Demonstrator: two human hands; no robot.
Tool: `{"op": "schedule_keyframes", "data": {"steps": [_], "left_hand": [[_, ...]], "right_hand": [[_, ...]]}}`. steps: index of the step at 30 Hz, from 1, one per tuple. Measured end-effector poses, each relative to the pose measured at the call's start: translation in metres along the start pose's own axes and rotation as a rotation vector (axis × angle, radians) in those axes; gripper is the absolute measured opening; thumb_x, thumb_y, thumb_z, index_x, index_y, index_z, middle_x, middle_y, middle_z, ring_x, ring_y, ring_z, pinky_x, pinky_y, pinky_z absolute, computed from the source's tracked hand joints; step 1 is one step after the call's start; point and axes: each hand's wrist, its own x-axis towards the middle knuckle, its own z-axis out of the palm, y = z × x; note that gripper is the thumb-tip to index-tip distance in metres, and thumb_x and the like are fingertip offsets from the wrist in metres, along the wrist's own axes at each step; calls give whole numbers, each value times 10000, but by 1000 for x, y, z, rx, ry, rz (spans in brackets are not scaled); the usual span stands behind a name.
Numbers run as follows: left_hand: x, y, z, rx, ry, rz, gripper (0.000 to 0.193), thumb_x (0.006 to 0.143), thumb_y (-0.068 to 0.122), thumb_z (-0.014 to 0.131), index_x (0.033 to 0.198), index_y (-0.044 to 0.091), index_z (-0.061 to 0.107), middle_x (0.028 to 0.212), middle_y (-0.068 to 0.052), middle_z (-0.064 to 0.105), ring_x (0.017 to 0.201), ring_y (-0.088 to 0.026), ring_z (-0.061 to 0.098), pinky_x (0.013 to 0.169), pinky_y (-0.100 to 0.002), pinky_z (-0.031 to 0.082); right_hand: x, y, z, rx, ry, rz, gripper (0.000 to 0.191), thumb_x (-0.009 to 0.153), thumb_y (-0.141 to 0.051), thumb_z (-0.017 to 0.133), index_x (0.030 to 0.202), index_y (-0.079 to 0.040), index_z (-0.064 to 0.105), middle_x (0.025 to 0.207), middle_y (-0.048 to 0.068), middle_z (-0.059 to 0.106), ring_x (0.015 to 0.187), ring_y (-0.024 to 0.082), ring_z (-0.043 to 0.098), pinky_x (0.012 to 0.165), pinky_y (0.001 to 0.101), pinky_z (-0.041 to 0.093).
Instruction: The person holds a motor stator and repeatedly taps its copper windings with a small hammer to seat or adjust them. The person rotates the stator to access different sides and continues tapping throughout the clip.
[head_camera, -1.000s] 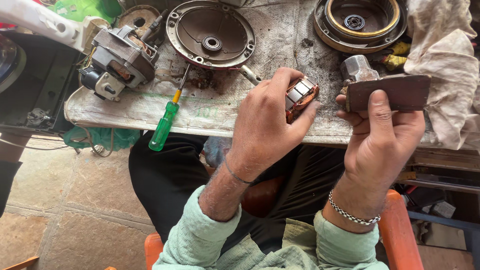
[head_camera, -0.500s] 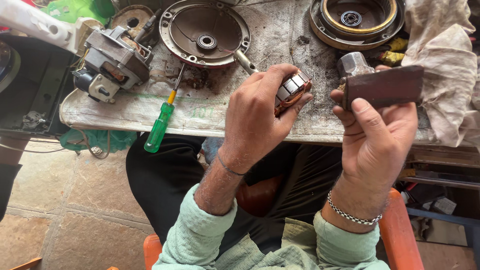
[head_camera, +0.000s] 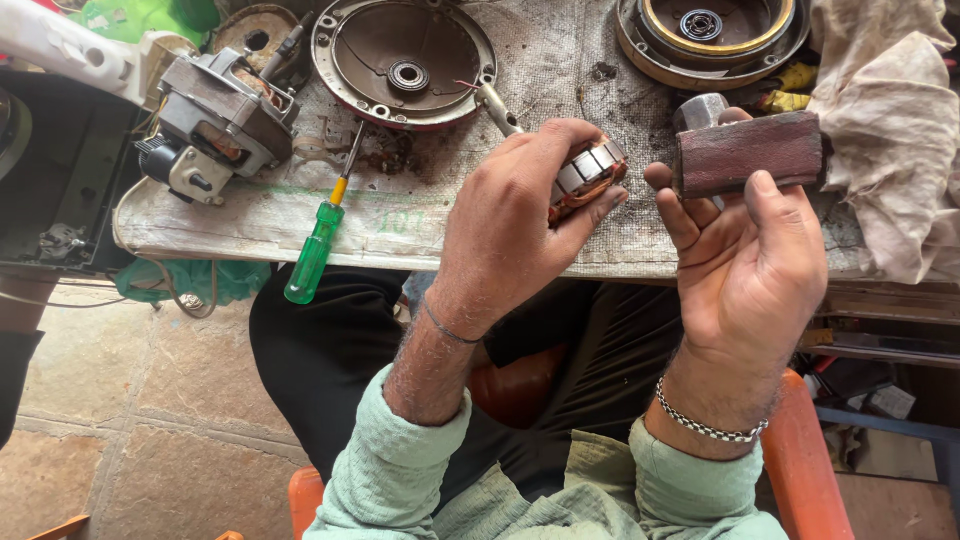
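My left hand (head_camera: 515, 225) is closed around a small motor rotor (head_camera: 588, 175) with a laminated steel core and copper windings; its shaft (head_camera: 497, 108) sticks out toward the bench. Held up just right of the rotor, my right hand (head_camera: 745, 255) grips a dark reddish-brown block (head_camera: 750, 152) between thumb and fingers. A dull metal piece (head_camera: 697, 108) shows right behind the block. Both hands hover over the near edge of the worn workbench (head_camera: 240, 215).
On the bench lie a green-handled screwdriver (head_camera: 318, 243), a small electric motor (head_camera: 215, 125) at left, a round metal motor cover (head_camera: 403, 62) with a centre bearing, a second round housing (head_camera: 712, 35) at back right, and a dirty cloth (head_camera: 885, 130) at right. Stone floor lies below left.
Both hands have shifted slightly lower and closer together in view; the rotor and the block stay gripped. The bench items have not moved.
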Motion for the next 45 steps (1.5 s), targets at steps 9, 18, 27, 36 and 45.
{"op": "schedule_keyframes", "data": {"steps": [9, 18, 27, 36, 45], "left_hand": [[-1, 4, 14, -15, -21, 44, 417, 890, 213, 839, 1207, 45, 627, 1064, -83, 738, 1045, -250, 717, 915, -384, 587], [-2, 7, 18, -36, 32, 54, 444, 882, 221, 854, 1225, 38, 639, 1118, -91, 734, 1103, -259, 712, 967, -389, 579], [-3, 9, 19, -45, 55, 36, 454, 861, 200, 853, 1229, 42, 639, 1148, -93, 731, 1131, -274, 710, 991, -390, 577], [-2, 7, 20, -44, 54, 32, 466, 857, 226, 872, 1221, 41, 647, 1152, -93, 735, 1119, -279, 710, 984, -392, 578], [-2, 7, 21, -41, 55, 41, 465, 865, 214, 867, 1234, 39, 644, 1164, -93, 735, 1139, -275, 713, 1006, -394, 580]], "right_hand": [[-5, 18, 0, -691, -53, -386, 241, 1125, 3, 600, 1357, 68, 591, 1235, 186, 674, 977, 251, 739, 815, 333, 653], [-10, 20, 8, -1045, -163, -701, 131, 1100, 58, 766, 1179, 20, 668, 1196, 77, 637, 1086, 139, 645, 960, 255, 555], [-13, 21, 0, -1004, -102, -721, 153, 1022, 83, 776, 1124, 31, 674, 1152, 153, 702, 1063, 202, 707, 944, 293, 609], [-4, 11, -13, -344, -8, -463, 282, 1036, 165, 712, 1197, -6, 556, 1150, 167, 658, 1030, 267, 745, 879, 385, 633], [-3, 13, -11, -328, -12, -416, 212, 1026, 150, 658, 1181, 33, 571, 1140, 145, 672, 1032, 182, 681, 996, 313, 612]]}}
